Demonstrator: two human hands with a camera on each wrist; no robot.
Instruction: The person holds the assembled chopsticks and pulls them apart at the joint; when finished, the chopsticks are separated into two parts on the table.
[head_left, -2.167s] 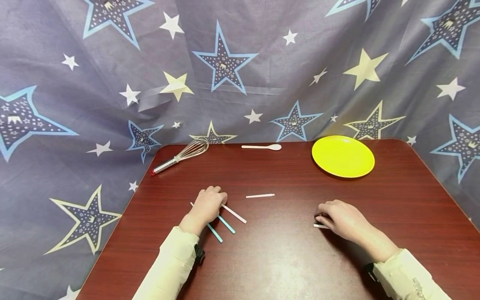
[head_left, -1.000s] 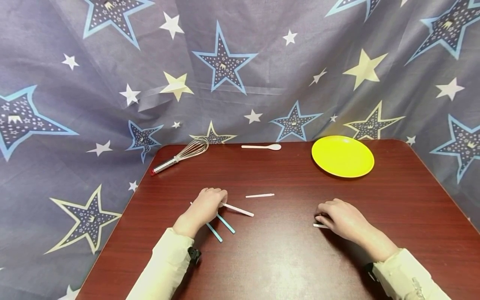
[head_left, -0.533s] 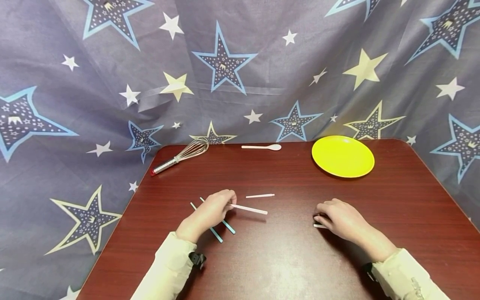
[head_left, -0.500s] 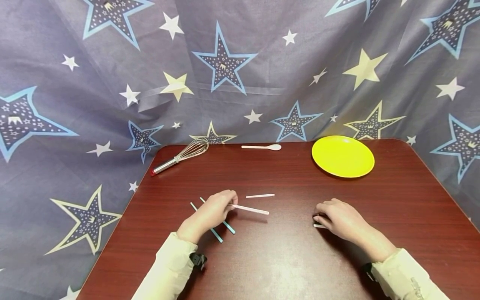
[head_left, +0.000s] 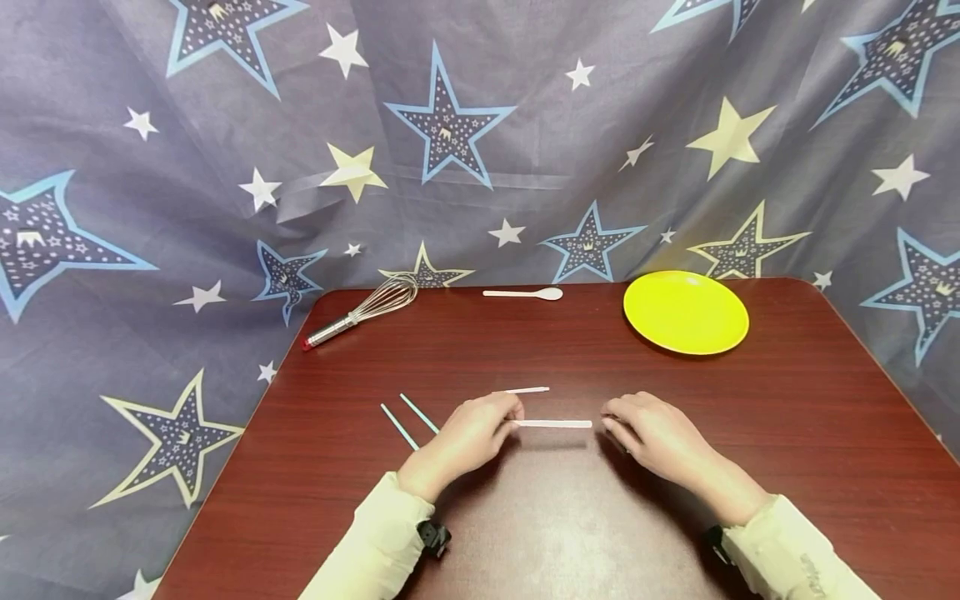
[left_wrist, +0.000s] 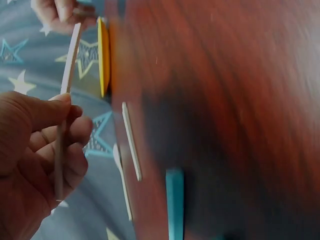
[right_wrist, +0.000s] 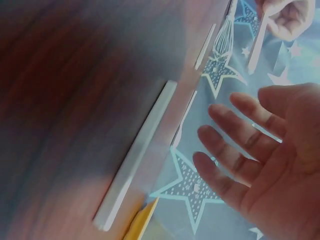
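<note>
In the head view my left hand [head_left: 472,433] pinches a pale pink chopstick [head_left: 558,424] between thumb and index finger. It is raised off the table, its thick end pointing at the right hand. My right hand [head_left: 660,433] hovers just beyond that end; in the right wrist view its fingers are spread, loosely bent, and hold nothing. A whitish chopstick [right_wrist: 137,155] lies on the table by this hand, hidden beneath it in the head view. Two blue chopsticks, one left [head_left: 399,427] and one right [head_left: 420,413], lie partly covered by the left hand.
Behind the left hand lies another pale pink chopstick [head_left: 531,390]. Along the far edge of the dark red table [head_left: 810,375] are a whisk [head_left: 363,312], a white spoon [head_left: 525,293] and a yellow plate [head_left: 686,313]. A star-patterned cloth [head_left: 480,208] hangs behind.
My left hand has lifted the pink chopstick from beside the blue ones and carried it right, turning it level. The right hand has shifted slightly left, toward it.
</note>
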